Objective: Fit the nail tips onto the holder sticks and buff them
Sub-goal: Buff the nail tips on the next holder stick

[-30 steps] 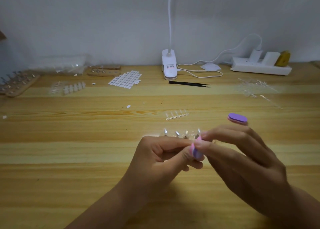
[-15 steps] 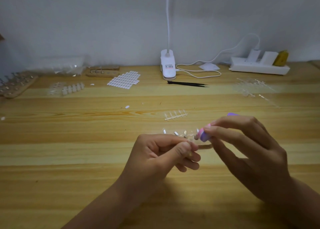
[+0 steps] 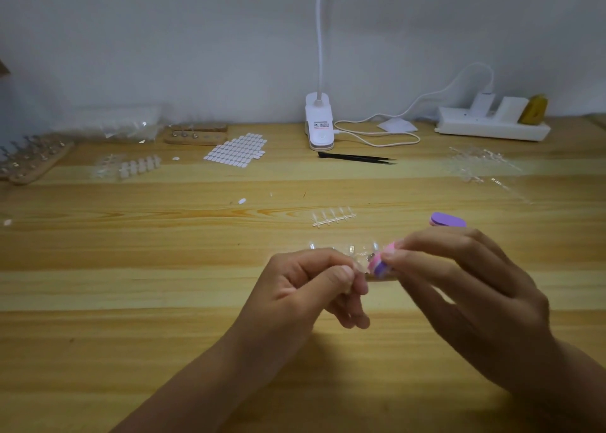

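Note:
My left hand (image 3: 308,285) pinches a clear nail tip on a holder stick (image 3: 360,268) between thumb and forefinger. My right hand (image 3: 459,298) pinches a small pink and purple buffer block (image 3: 380,262), whose end touches the tip. Behind my hands a row of holder sticks with clear tips (image 3: 344,247) stands on the wooden table (image 3: 131,268), partly hidden by my fingers. A strip of clear nail tips (image 3: 333,217) lies farther back. A second purple buffer block (image 3: 447,219) lies just beyond my right hand.
At the back are a white clip lamp (image 3: 318,124), black tweezers (image 3: 355,158), a sheet of white adhesive tabs (image 3: 236,150), wooden racks with holder sticks (image 3: 36,160), a small wooden base (image 3: 196,136), more nail tips (image 3: 137,167), clear plastic sprues (image 3: 482,167) and a power strip (image 3: 492,126).
My right hand has carried the buffer block up and right off the tip and brought it back down against it. My left hand stayed almost in place.

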Motion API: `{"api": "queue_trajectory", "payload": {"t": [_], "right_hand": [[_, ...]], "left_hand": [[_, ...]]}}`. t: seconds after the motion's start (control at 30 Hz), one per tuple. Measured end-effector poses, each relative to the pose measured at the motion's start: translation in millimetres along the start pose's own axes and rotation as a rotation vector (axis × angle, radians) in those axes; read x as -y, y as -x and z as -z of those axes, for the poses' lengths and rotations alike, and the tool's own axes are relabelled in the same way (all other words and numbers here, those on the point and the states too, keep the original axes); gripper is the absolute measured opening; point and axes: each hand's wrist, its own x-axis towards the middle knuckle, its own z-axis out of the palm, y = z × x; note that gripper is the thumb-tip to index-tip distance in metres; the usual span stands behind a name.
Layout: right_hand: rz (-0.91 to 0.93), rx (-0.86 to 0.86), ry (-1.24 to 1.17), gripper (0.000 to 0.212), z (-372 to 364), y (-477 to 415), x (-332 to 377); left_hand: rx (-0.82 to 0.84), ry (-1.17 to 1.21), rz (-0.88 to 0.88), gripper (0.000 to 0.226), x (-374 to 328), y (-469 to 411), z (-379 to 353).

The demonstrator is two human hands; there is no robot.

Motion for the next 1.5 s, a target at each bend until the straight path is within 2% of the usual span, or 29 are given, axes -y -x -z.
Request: {"api": "queue_trajectory", "payload": {"t": [0.13,0.27,0.4,0.5,0.57,0.7,0.8,0.9,1.03,1.13,1.27,1.5], "right_hand": [[-0.038,-0.060,-0.072,0.023,2.0,0.4,1.2],[0.045,0.008,-0.036,0.037,-1.8,6.7,4.0],[-0.015,-0.016,0.022,0.032,-1.3,3.1,-8.2],[0.054,0.002,-0.057,0.042,-2.8,7.9,3.0],[0.089,0.054,-0.024,0.047,-2.4,8.8,3.5],[0.008,0.016,0.039,0.035,0.1,1.0,-5.5],[0.057,0.000,-0.043,0.044,-1.1,4.6,3.3],[0.089,0.043,-0.011,0.051,-0.5,8.3,-1.2],[-0.025,-0.053,0.002,0.027,-1.5,4.4,-10.4],[-0.035,-0.107,-0.030,0.019,-2.4,4.6,-5.7],[-0.042,-0.087,-0.019,0.019,-2.2,2.4,-6.3],[-0.002,-0.055,-0.072,0.025,-3.1,3.7,2.4]], "left_hand": [[0.059,0.030,0.030,0.026,-0.5,-1.0,-1.6],[0.178,0.052,0.064,0.028,0.7,0.3,-4.1],[0.184,0.062,0.089,0.026,1.2,0.0,-2.0],[0.191,0.000,0.057,0.025,2.5,0.4,-1.4],[0.204,-0.033,0.040,0.024,2.5,1.0,-1.2],[0.169,-0.070,0.019,0.025,3.3,-0.5,0.7],[0.166,-0.092,-0.021,0.025,5.5,-1.7,0.2],[0.175,-0.080,-0.021,0.025,6.0,-2.0,-0.3],[0.094,-0.077,-0.025,0.024,7.3,-3.6,0.1],[0.041,-0.067,-0.008,0.020,8.5,-3.6,0.7],[0.059,-0.123,-0.076,0.014,8.7,-2.8,0.7],[-0.070,-0.029,-0.110,0.010,9.2,-1.0,3.8]]}}
